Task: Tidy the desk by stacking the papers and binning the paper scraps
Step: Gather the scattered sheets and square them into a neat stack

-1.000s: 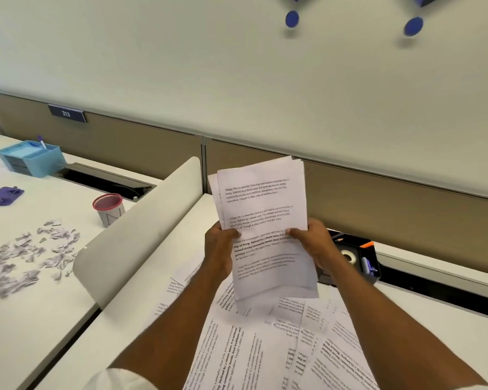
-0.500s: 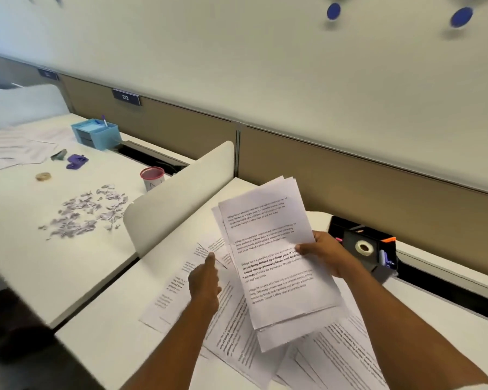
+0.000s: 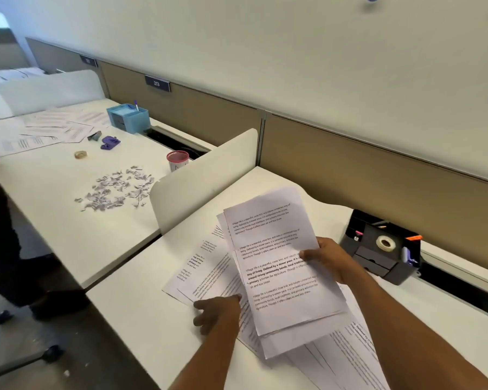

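White desk (image 3: 141, 313), lower centre: I noted the right hand (image 3: 330, 260) pinching the fanned stack (image 3: 279, 266) by one edge. The left hand (image 3: 217, 313) lay straight-fingered on loose sheets (image 3: 206, 266), gripping nothing. Risk: that one-edge hold could have let the stack slide apart. Unbinned scraps (image 3: 116, 190) lay upper left.

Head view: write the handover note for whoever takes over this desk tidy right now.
Right hand grips a stack of white printed paper sheets above the white desk. Left hand is down at the edge of the loose printed sheets spread on that desk; grip unclear.
Done: some sheets gathered.
Left: the spread sheets, more white papers on the neighbouring desk, and the pile of small torn paper scraps there.
No bin in view.
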`<move>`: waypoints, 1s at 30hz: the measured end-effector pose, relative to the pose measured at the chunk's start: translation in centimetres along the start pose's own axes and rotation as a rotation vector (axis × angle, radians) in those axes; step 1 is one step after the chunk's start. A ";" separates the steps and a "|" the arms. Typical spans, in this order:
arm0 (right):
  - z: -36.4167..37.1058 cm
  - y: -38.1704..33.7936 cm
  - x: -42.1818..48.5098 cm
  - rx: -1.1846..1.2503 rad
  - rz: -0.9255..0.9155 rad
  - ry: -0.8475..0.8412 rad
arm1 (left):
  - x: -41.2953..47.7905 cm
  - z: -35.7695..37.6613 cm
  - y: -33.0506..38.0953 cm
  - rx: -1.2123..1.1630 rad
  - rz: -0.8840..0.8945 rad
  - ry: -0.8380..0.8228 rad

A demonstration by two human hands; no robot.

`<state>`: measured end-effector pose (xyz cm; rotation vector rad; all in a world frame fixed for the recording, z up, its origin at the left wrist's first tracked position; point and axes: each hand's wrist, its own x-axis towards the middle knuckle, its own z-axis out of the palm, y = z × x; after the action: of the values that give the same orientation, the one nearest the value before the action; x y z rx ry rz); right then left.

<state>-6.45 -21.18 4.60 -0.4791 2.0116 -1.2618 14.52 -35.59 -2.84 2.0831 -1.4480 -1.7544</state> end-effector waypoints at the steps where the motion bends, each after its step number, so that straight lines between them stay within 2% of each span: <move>1: -0.1 -0.1 0.0 0.004 0.008 0.002 | 0.1 0.3 0.0 0.047 0.010 0.040; 3: -0.3 -0.2 -0.1 0.016 0.018 0.010 | -0.4 0.6 0.3 0.111 -0.025 0.096; 6: -1.0 -0.2 0.0 0.032 0.020 0.026 | 0.5 1.3 0.4 0.297 0.018 0.210; 9: -1.7 -0.1 0.1 0.039 0.031 0.047 | 1.0 1.7 1.1 0.374 0.049 0.226; 23: -0.5 -0.3 0.8 0.122 0.051 0.068 | 4.8 -1.2 2.1 0.534 0.187 0.080; 25: -0.3 -0.4 0.9 0.129 0.055 0.064 | 4.9 -1.6 2.4 0.514 0.224 0.072; 27: -0.1 -0.4 1.0 0.135 0.059 0.061 | 4.7 -2.0 2.8 0.409 0.341 0.044; 30: 0.0 -0.4 1.2 0.147 0.064 0.059 | 4.4 -1.8 4.1 0.080 0.486 -0.156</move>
<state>-7.26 -22.12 4.48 -0.3091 1.9489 -1.3866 13.05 -41.71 -3.16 1.4685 -1.8919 -1.7031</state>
